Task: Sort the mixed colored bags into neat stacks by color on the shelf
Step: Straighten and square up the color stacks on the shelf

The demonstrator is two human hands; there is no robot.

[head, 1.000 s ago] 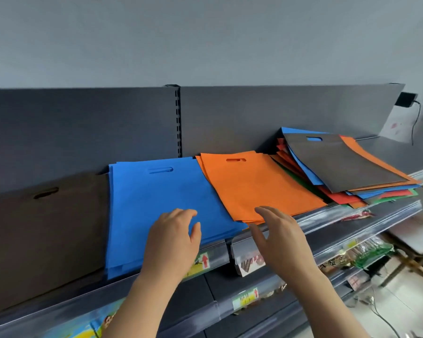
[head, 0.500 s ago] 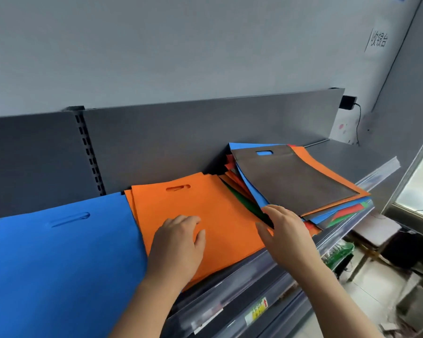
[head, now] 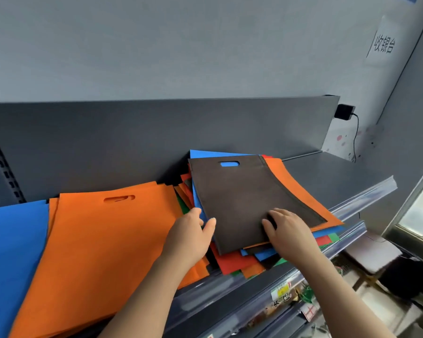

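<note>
On the shelf, before the back panel, a left stack lies just beside a middle stack, with a mixed pile to its right; a top bag lies on the pile, the left hand at its left edge, the right hand on its near end.

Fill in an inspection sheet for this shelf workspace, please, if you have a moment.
Surface: dark grey metal shelf, bare at right.
Job's things: dark brown fabric bag tops the mixed coloured pile; orange bag stack and blue bag stack lie left.
Clutter: nothing seen.
Grippers: left hand pinches the brown bag's left edge; right hand rests curled fingers on it.
Cables: black cable hangs from black wall adapter.
Surroundings: grey wall, paper sign, small stool below.
</note>
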